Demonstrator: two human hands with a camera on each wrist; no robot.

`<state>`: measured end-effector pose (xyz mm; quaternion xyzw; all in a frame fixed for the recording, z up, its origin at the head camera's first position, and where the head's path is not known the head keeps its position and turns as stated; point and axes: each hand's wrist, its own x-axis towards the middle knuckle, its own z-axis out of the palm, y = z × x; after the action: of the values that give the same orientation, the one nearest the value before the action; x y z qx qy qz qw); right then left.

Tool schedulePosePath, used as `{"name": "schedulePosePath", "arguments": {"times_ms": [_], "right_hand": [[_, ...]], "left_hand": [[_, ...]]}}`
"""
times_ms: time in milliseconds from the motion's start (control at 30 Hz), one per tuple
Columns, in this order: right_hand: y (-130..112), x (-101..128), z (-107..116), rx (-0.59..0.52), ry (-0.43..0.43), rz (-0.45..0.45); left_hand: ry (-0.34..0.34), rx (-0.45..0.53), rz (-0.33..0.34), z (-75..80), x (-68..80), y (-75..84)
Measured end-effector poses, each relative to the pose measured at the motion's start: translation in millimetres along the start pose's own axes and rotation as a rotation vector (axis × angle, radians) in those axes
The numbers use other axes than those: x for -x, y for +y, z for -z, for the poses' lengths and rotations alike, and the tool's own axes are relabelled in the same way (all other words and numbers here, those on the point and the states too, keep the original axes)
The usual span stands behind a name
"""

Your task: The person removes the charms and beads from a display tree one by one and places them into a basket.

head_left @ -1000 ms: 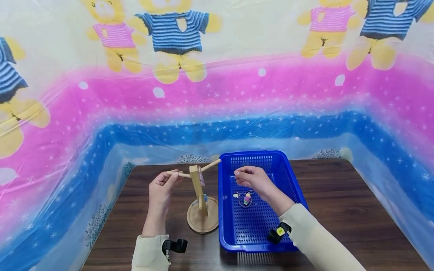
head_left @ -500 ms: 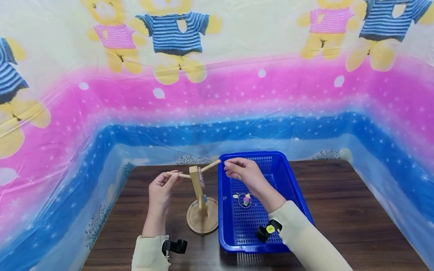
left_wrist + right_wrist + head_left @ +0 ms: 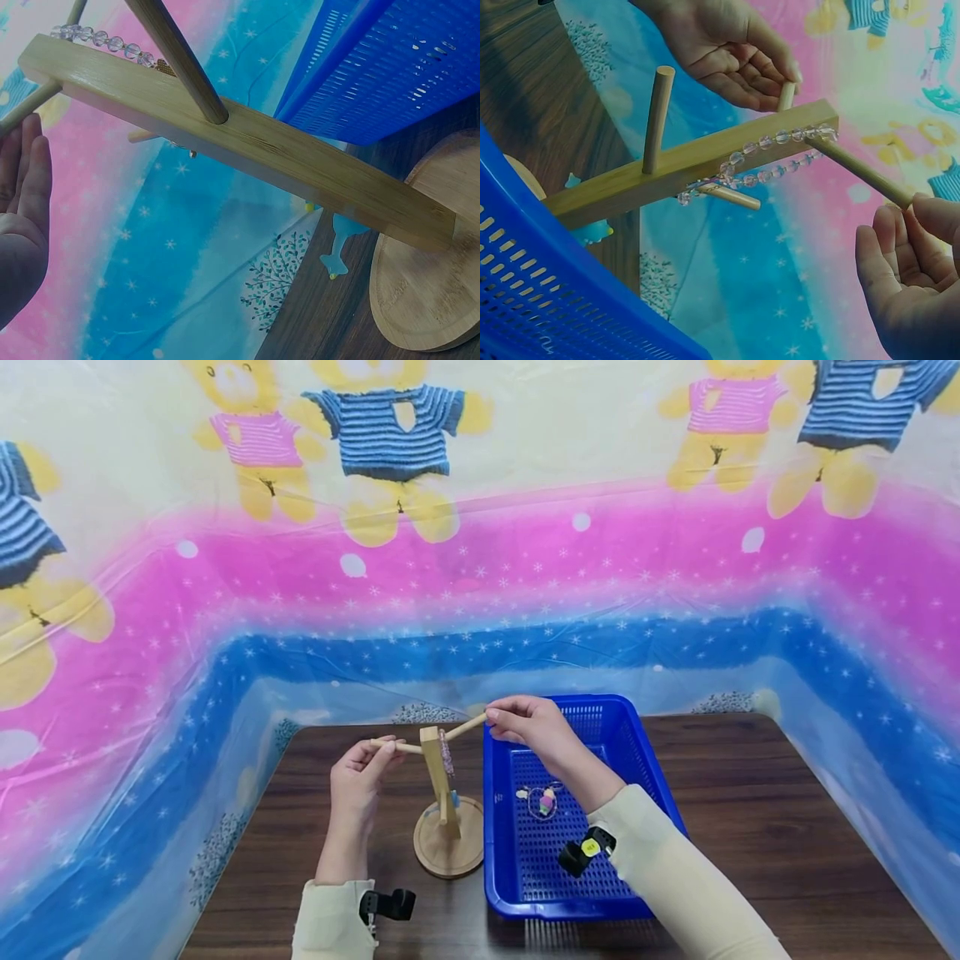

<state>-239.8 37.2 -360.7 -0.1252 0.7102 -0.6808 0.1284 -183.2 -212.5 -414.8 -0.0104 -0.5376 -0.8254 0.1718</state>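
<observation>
A wooden peg stand [image 3: 435,772] with a round base [image 3: 448,856] stands left of the blue basket. My left hand [image 3: 358,785] pinches its upper left peg [image 3: 407,748] between thumb and fingers. On the opposite side, my right hand [image 3: 543,735] holds the tip of the upper right peg [image 3: 866,174] with thumb and forefinger. A bracelet of clear pinkish beads [image 3: 782,136] hangs on that right peg, close against the post. Two lower pegs, one of them this bare peg [image 3: 658,120], stick out further down the post.
The blue plastic basket [image 3: 501,877] sits right beside the stand, under my right forearm. Inside lies a loop with a colourful charm [image 3: 547,802]. A light blue, fish-tailed figure [image 3: 341,244] shows behind the post. Patterned cloth covers the walls around the brown table [image 3: 780,827].
My right hand has moved left and slightly up from over the basket to the right peg's tip, taking hold of it. The left hand has stayed on its peg.
</observation>
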Motion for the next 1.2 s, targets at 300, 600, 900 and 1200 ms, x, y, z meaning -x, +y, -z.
{"name": "schedulePosePath", "arguments": {"times_ms": [300, 600, 900, 1200], "right_hand": [[0.2, -1.5, 0.2, 0.025, -0.017, 0.018], [0.6, 1.6, 1.6, 0.038, -0.04, 0.027], [0.5, 7.5, 3.6, 0.09, -0.054, 0.031], [-2.1, 15.0, 3.3, 0.089, -0.101, 0.05]], "left_hand": [[-0.013, 0.035, 0.021, 0.3, -0.9, 0.7], [-0.023, 0.061, 0.035, 0.6, -1.8, 1.6], [-0.069, 0.076, 0.055, 1.1, -4.9, 1.5], [-0.076, 0.088, 0.109, -1.0, -8.5, 3.2]]}}
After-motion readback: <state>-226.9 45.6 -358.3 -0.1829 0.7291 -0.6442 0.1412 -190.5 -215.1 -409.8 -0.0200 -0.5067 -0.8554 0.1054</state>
